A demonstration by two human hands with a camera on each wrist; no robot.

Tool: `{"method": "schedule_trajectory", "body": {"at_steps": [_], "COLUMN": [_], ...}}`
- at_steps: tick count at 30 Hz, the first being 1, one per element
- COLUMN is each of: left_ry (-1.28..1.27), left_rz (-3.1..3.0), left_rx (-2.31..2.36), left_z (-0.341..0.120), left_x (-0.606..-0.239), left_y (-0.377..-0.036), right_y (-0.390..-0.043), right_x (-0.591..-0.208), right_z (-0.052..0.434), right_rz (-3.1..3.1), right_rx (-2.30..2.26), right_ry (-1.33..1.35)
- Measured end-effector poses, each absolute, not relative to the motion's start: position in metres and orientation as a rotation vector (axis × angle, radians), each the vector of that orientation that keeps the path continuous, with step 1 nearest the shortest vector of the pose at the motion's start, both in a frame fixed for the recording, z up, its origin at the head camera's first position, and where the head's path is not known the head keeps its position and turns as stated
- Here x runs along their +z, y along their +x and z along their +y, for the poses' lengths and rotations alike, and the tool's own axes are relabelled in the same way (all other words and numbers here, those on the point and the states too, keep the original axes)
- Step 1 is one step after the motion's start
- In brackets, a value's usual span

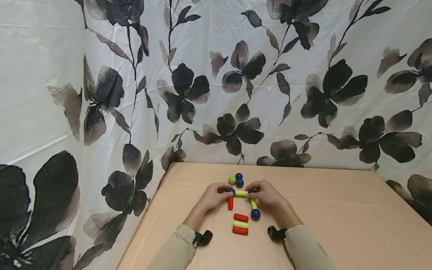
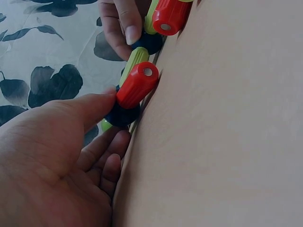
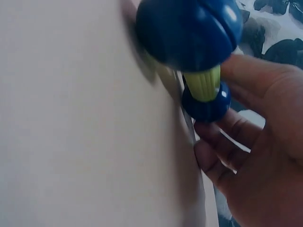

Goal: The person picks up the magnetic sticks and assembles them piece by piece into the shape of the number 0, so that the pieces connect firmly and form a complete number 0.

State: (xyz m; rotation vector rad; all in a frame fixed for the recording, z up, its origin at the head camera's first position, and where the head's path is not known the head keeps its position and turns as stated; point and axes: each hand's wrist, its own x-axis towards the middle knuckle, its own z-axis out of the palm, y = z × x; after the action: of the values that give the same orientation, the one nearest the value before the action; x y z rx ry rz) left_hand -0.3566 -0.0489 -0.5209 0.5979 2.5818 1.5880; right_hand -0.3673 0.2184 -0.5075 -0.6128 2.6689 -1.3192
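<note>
A small frame of magnetic sticks and balls lies on the tan table (image 1: 337, 210). My left hand (image 1: 227, 192) pinches its left blue ball (image 1: 231, 191) (image 2: 122, 115) between thumb and fingers; a red stick (image 1: 230, 203) (image 2: 137, 85) runs from that ball towards me. A green stick (image 1: 241, 193) (image 2: 134, 61) bridges to the right blue ball (image 3: 207, 104), which my right hand (image 1: 251, 191) (image 3: 213, 99) pinches. From there a second green stick (image 1: 253, 203) (image 3: 202, 82) leads to an end blue ball (image 1: 255, 214) (image 3: 189, 30).
Loose pieces lie close by: a red stick (image 1: 241, 217), a green stick (image 1: 240, 224) and another red stick (image 1: 240, 230) in front of the frame, and a green ball (image 1: 232, 180) with two blue balls (image 1: 239, 182) behind it. Flowered cloth (image 1: 236, 93) walls the back and left.
</note>
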Motion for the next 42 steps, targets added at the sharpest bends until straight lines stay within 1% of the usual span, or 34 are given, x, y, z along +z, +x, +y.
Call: {"method": "schedule_trajectory", "body": {"at_steps": [14, 22, 27, 35, 42], "left_ry": [0.625, 0.511, 0.496, 0.515, 0.616], "left_rz": [2.588, 2.624, 2.69, 2.776, 2.778], "left_rx": [1.591, 1.664, 1.695, 1.634, 1.411], "left_z": [-0.048, -0.041, -0.034, -0.023, -0.016], "left_x": [-0.521, -0.517, -0.517, -0.516, -0.514], "left_y": [-0.361, -0.367, -0.372, -0.383, -0.395], "right_y": [-0.369, -0.37, -0.37, -0.371, -0.372], "right_x": [-0.508, -0.509, -0.508, -0.508, -0.508], "right_z": [0.209, 0.21, 0.21, 0.209, 0.21], "right_rz": [2.726, 2.728, 2.723, 2.73, 2.73], "right_rx": [-1.302, -1.288, -1.299, -1.308, -1.299], "right_ry": [-0.515, -0.512, -0.519, -0.508, -0.507]}}
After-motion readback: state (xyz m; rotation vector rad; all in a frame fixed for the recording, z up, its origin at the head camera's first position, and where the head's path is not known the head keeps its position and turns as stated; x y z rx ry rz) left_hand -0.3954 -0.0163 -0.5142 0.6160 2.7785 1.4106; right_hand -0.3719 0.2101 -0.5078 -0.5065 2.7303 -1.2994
